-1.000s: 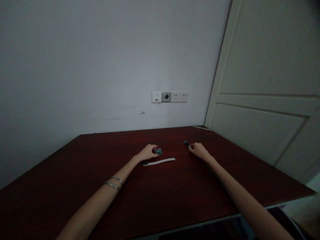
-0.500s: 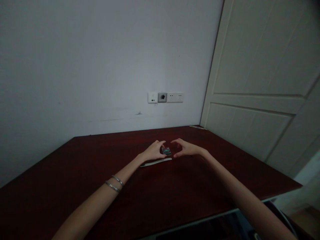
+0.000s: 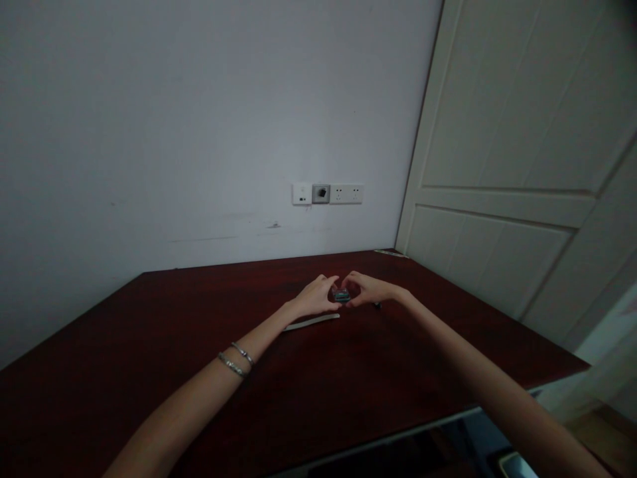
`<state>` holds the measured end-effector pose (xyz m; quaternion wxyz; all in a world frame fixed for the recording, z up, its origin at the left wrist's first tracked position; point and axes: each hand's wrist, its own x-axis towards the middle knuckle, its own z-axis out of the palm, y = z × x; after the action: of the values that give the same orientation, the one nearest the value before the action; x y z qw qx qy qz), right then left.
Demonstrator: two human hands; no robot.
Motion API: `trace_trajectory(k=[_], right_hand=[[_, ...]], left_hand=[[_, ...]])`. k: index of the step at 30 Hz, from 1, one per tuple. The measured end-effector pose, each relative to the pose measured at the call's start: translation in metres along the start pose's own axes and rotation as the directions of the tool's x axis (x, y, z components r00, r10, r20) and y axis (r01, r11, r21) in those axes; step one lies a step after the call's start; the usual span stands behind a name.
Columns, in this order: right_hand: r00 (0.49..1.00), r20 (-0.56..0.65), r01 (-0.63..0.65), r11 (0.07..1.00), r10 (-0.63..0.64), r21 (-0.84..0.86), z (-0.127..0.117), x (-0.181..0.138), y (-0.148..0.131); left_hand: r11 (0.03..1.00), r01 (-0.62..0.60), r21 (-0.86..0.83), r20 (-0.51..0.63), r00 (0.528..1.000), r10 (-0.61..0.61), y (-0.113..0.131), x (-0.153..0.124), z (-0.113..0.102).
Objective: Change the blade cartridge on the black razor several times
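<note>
Both my hands meet over the middle of a dark red-brown table (image 3: pixel 308 398). My left hand (image 3: pixel 318 299) and my right hand (image 3: pixel 365 289) pinch a small teal and grey case (image 3: pixel 341 296) between their fingertips, a little above the tabletop. A white flat strip (image 3: pixel 312 322) lies on the table just under my left wrist. A small dark razor (image 3: pixel 377 305) shows on the table behind my right wrist, mostly hidden. Two thin bracelets (image 3: pixel 237 358) circle my left forearm.
A white wall stands behind the table, with a row of sockets (image 3: pixel 327 194). A cream panelled door (image 3: pixel 522 166) closes the right side. The table's front edge (image 3: pixel 398 435) runs near my right forearm, with floor beyond it at lower right.
My right hand left the razor and came across to the small case. Both hands now hold the case, raised slightly and shifted right. The camera turned a little to the right.
</note>
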<state>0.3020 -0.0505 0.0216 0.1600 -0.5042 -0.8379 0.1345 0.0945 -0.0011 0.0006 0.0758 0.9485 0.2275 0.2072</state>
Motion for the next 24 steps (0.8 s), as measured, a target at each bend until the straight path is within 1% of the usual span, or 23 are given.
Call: trace_trajectory(k=[3,6,8,11,14,17,21,24], right_hand=[[0.997,-0.031,-0.068,0.998,0.068,-0.001,-0.012,-0.005,0.024],[0.982,-0.075,-0.177,0.984,0.174,-0.029,-0.029,-0.017,0.057],[0.969,-0.057,-0.243,0.969,0.240,-0.054,-0.040,-0.028,0.081],[0.949,0.008,-0.315,0.947,0.316,-0.068,-0.050,-0.041,0.114],[0.924,0.087,-0.369,0.927,0.374,-0.065,-0.048,-0.047,0.137],[0.896,0.136,-0.416,0.906,0.424,-0.084,-0.037,-0.047,0.153],[0.861,0.094,-0.487,0.863,0.500,-0.133,-0.025,-0.046,0.163],[0.852,0.062,-0.510,0.852,0.519,-0.119,-0.023,-0.047,0.163]], left_hand=[[1.000,0.004,0.014,0.025,1.000,-0.005,-0.005,0.003,-0.003],[0.999,0.043,0.013,0.094,0.995,-0.044,-0.011,0.000,-0.012],[0.992,0.120,-0.028,0.181,0.977,-0.113,-0.017,-0.005,-0.019],[0.970,0.228,-0.087,0.316,0.929,-0.190,-0.024,-0.013,-0.023],[0.967,0.238,-0.085,0.354,0.915,-0.194,-0.028,-0.022,-0.023],[0.972,0.231,-0.037,0.372,0.906,-0.201,-0.025,-0.028,-0.022],[0.963,0.261,0.072,0.409,0.873,-0.267,-0.014,-0.033,-0.024],[0.953,0.267,0.146,0.412,0.859,-0.303,-0.006,-0.034,-0.024]])
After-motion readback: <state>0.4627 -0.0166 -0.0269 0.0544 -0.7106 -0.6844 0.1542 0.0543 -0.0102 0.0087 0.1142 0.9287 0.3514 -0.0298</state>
